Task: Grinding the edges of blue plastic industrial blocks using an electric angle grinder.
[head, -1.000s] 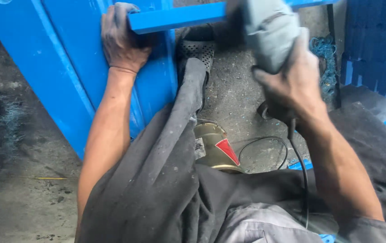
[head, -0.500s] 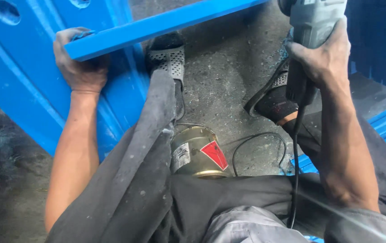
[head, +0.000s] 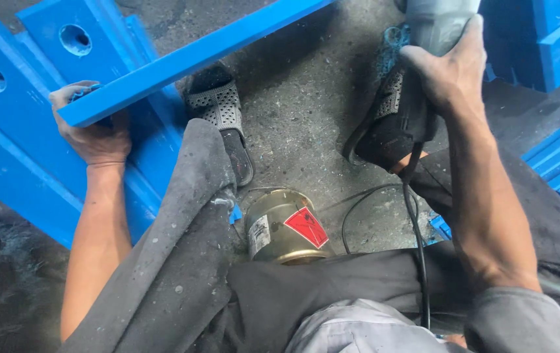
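Note:
My left hand (head: 94, 131) grips the near end of a long blue painted bar (head: 188, 60) that slants up to the right across the view. My right hand (head: 446, 65) is closed around the grey body of a corded power tool (head: 435, 23) at the top right; its working end is cut off by the frame edge. The tool's black cable (head: 417, 242) runs down along my right forearm to my lap. Both my feet in dark perforated sandals (head: 218, 108) rest on the concrete floor between the hands.
Blue painted parts with round holes (head: 25, 98) lie at the left, under the bar. More blue pieces (head: 554, 46) are stacked at the right. A gold metal can with a red diamond label (head: 286, 229) stands on the grey concrete floor (head: 306, 98) between my legs.
The view has tilted down, so the bar, both hands and the tool sit lower in frame. My left hand keeps its hold on the bar and my right hand stays on the tool.

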